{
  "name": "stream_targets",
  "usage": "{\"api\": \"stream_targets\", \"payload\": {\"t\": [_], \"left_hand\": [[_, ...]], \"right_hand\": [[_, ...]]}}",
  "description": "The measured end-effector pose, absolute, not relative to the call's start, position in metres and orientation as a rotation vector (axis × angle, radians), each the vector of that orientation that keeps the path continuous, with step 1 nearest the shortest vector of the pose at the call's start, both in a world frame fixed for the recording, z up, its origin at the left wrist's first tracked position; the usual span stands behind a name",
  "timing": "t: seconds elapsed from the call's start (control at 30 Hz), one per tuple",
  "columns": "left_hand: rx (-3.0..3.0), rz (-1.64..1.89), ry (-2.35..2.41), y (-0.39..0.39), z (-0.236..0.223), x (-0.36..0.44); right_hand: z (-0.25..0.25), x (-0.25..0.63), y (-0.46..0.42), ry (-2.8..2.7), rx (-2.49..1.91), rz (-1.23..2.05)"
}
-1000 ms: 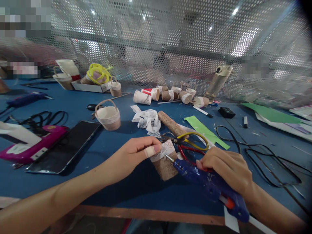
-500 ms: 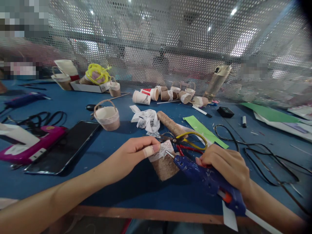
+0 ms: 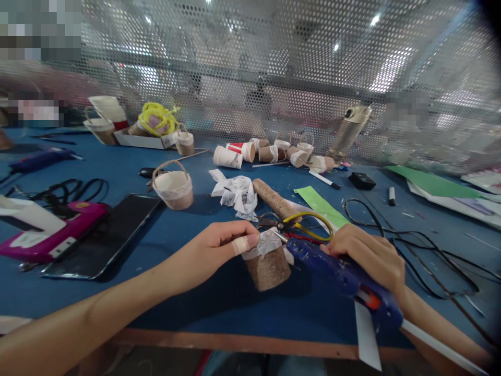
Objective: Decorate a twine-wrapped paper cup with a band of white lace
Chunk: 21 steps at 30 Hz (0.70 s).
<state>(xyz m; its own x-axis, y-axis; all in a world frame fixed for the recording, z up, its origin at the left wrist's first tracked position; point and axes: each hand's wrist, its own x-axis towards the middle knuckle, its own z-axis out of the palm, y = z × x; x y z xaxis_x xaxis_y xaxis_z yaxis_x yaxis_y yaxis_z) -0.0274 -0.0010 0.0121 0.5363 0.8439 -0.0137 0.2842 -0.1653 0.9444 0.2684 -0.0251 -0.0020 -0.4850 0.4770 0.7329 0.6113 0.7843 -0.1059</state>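
Pinched at its rim, a twine-wrapped cup (image 3: 268,269) tilts in my left hand (image 3: 225,243), which has a bandage on the thumb. White lace (image 3: 266,244) runs round the cup's upper edge. My right hand (image 3: 364,256) grips a blue hot glue gun (image 3: 332,269), its metal nozzle at the lace near the rim. A white glue stick (image 3: 442,344) sticks out of the gun's back. Just beyond the cup lie yellow-handled scissors (image 3: 309,224), a roll of twine (image 3: 274,198) and a heap of white lace ribbon (image 3: 235,193). Red handles show partly behind the gun.
To the left are a small basket (image 3: 174,189), a black phone (image 3: 104,235) and a magenta glue gun (image 3: 58,232). Several cups and baskets (image 3: 272,153) lie along the perforated screen (image 3: 235,68). A black cable (image 3: 430,256) curls on the right, near green paper (image 3: 321,204).
The glue gun's nozzle has shifted right and slightly up along the lace. My right hand has moved a little right with it. My left hand and the cup stay nearly in place.
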Motion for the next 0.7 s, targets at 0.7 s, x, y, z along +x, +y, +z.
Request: {"api": "stream_targets", "payload": {"t": [0.7], "left_hand": [[2.014,0.559,0.945,-0.0081,0.0164,-0.0212]], "right_hand": [[0.0004,0.2718,-0.0234,-2.138,-0.776,0.061]]}}
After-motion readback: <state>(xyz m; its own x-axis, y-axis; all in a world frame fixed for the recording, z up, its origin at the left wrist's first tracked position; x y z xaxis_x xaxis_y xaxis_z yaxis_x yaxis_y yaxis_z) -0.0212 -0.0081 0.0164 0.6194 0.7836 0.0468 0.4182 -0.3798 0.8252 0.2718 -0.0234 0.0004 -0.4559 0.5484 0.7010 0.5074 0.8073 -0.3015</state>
